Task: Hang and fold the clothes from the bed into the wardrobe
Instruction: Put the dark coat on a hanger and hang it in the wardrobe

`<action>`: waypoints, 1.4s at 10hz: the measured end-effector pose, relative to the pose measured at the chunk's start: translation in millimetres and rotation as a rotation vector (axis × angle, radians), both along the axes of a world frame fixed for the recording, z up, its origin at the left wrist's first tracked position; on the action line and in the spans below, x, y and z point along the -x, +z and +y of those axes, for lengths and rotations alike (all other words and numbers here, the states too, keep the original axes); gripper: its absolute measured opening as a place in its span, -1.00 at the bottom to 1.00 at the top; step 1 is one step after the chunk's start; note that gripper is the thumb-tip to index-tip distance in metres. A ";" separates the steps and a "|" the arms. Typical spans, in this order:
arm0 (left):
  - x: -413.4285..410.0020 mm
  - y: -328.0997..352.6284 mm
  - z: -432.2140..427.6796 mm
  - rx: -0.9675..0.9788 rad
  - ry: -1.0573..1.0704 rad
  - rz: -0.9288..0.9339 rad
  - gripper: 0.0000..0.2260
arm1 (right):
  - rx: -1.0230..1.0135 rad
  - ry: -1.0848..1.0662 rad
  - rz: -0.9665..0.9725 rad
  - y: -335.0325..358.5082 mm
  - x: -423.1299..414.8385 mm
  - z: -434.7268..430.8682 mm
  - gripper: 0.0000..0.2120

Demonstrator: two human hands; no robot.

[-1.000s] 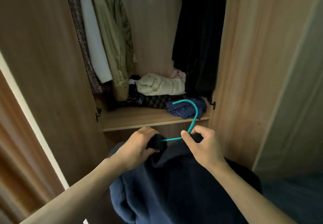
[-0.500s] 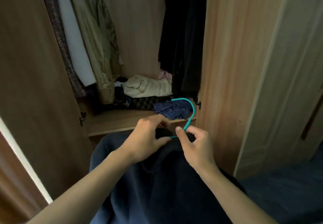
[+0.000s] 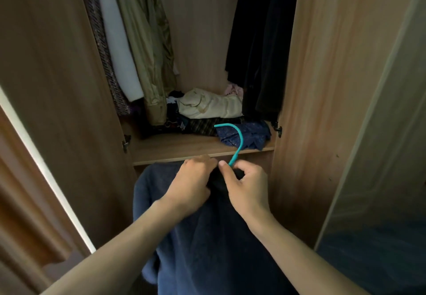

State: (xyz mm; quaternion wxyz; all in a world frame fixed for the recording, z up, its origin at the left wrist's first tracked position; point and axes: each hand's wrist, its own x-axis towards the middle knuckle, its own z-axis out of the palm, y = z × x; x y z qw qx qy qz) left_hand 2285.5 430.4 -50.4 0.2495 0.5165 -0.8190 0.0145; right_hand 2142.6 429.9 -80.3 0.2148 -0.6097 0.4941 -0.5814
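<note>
Both hands work at the neck of the dark blue sweater (image 3: 207,237), held before the wardrobe (image 3: 322,87): left hand (image 3: 192,183) bunching the collar, right hand (image 3: 245,186) in a closed grip on the teal hanger (image 3: 238,142). The fabric could slide off. On the shelf (image 3: 175,149) lie folded clothes (image 3: 212,107); coats (image 3: 147,48) hang above.

Open wardrobe (image 3: 327,87) across the upper frame, hanging clothes (image 3: 138,41) at upper left, dark coat (image 3: 260,41) hanging upper right, folded pile (image 3: 209,108) on the shelf (image 3: 175,149) between them, hanger hook (image 3: 235,140) before the shelf at centre, garment (image 3: 207,237) below it at lower centre, left hand (image 3: 193,184) and right hand (image 3: 244,186) side by side on its top.
</note>
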 end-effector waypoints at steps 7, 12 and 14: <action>-43.4 16.3 -29.0 -0.020 -0.120 0.265 -0.53 | -0.003 0.706 0.666 60.6 19.8 -63.7 -0.12; -35.5 30.2 1.8 -0.396 0.056 0.573 -0.57 | -0.084 0.865 0.824 54.5 3.7 -63.8 -0.56; -53.2 49.3 -16.0 -0.573 0.031 0.853 -0.72 | -0.005 0.788 0.317 26.1 6.1 -61.6 -0.69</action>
